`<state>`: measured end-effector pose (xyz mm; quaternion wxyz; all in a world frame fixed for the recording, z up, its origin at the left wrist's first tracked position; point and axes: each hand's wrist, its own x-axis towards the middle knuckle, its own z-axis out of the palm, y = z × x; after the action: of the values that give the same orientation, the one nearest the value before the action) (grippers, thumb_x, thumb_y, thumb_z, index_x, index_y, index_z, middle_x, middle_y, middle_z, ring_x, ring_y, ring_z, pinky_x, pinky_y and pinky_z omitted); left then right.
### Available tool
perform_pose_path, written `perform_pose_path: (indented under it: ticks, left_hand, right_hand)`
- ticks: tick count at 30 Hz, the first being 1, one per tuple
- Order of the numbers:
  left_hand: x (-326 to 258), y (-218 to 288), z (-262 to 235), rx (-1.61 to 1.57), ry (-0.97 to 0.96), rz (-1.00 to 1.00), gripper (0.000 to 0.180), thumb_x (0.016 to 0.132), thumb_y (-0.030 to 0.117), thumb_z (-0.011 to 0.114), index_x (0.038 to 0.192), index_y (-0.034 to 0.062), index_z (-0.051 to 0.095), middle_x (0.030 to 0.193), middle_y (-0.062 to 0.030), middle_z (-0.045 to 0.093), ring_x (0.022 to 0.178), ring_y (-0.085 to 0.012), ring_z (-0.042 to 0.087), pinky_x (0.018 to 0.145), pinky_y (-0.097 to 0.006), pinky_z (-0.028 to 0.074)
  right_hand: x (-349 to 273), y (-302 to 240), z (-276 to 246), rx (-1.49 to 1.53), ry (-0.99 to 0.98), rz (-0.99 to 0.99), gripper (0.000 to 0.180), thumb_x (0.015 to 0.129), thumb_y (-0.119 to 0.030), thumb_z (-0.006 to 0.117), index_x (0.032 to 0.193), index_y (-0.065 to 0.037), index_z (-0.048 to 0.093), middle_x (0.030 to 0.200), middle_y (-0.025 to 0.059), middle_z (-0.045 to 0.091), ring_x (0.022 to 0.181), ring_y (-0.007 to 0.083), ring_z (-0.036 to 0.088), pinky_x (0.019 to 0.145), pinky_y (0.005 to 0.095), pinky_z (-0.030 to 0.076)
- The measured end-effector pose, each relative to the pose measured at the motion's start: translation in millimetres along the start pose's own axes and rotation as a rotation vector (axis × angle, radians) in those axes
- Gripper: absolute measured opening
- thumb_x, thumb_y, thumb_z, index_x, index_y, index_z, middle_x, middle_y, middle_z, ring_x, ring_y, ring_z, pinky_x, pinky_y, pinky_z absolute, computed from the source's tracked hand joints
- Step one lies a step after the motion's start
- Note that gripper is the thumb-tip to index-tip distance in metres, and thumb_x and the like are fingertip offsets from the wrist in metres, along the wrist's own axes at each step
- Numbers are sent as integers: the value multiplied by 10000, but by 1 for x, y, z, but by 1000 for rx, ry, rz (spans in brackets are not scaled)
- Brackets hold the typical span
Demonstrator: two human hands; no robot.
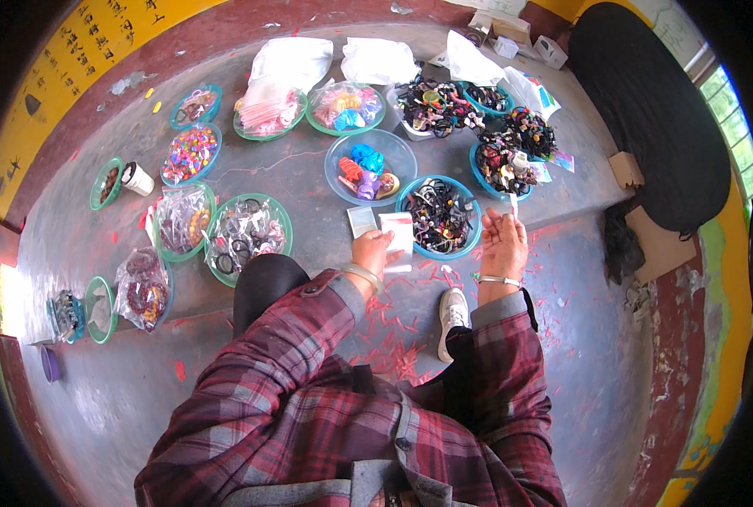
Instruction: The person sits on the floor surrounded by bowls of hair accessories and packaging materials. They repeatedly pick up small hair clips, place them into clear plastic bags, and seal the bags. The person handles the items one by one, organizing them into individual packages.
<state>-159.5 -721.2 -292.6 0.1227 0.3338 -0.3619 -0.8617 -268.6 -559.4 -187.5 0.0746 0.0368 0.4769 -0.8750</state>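
Observation:
My left hand [373,252] pinches a small white packet [400,241] that looks like a thin plastic bag. Beside it, a clear flat bag [362,220] lies at the ledge; whether my fingers touch it I cannot tell. My right hand [502,245] is raised with its fingers closed round a small white strip [513,204] that sticks up above the fingertips. Between the hands stands a blue basin [403,193] of black hair ties [441,221] with coloured beads. Behind the packet is a clear bowl [338,179] holding blue, purple and red bundles.
Green and blue baskets of wrapped hair accessories [245,237], beads [192,154] and pink packets [268,111] spread leftward. More hair ties [505,165] fill basins at the right. White bags [292,63] lie behind. A white cup [137,179] stands far left. Red scraps [393,346] litter the floor.

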Motion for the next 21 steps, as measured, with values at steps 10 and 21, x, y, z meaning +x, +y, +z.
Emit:
perform_pose_path:
  ticks: [10, 21]
  left_hand:
    - [73, -42, -73, 48, 463, 49, 149, 770, 81, 499, 859, -17, 567, 771, -74, 573, 580, -175, 551, 474, -270, 467]
    - [115, -60, -91, 746, 925, 572, 297, 765, 142, 558, 1007, -30, 558, 954, -205, 585, 906, -315, 557, 786, -370, 429]
  right_hand:
    - [-13, 4, 5, -77, -109, 191, 83, 864, -147, 514, 858, -65, 500, 812, 108, 628, 659, 163, 607, 554, 240, 455]
    - [-13, 10, 9, -146, -212, 282, 95, 869, -165, 511, 845, -74, 516, 806, 105, 631, 656, 161, 608, 527, 227, 449]
